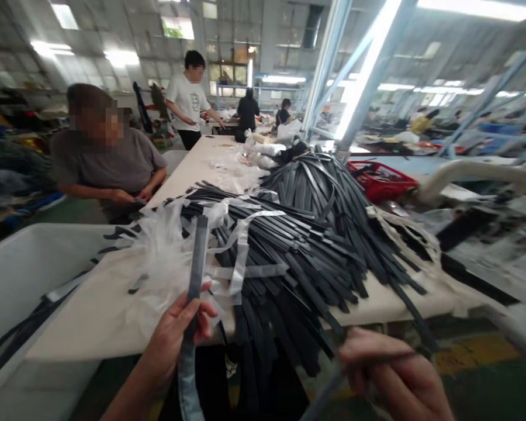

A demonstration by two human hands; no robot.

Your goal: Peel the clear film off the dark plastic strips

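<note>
My left hand (179,321) is closed on a dark grey strip (197,257), pinched between thumb and fingers. The strip's upper end stands up above the hand; its lower, shinier part hangs down out of view. My right hand (390,368), blurred by motion, is curled at the lower right around a thin dark strip (326,389). Whether this is the other end of the same strip, I cannot tell. Beyond both hands lies a large pile of dark strips (298,240), some hanging over the near table edge. Crumpled translucent peeled film (166,263) heaps up left of the pile.
The pale table (79,327) runs away from me. A white bin (39,245) with dark strips stands at the left, and a red basket (386,184) sits behind the pile. Across the table, a person in a grey shirt (105,158) handles something small. Machinery (486,228) is at right.
</note>
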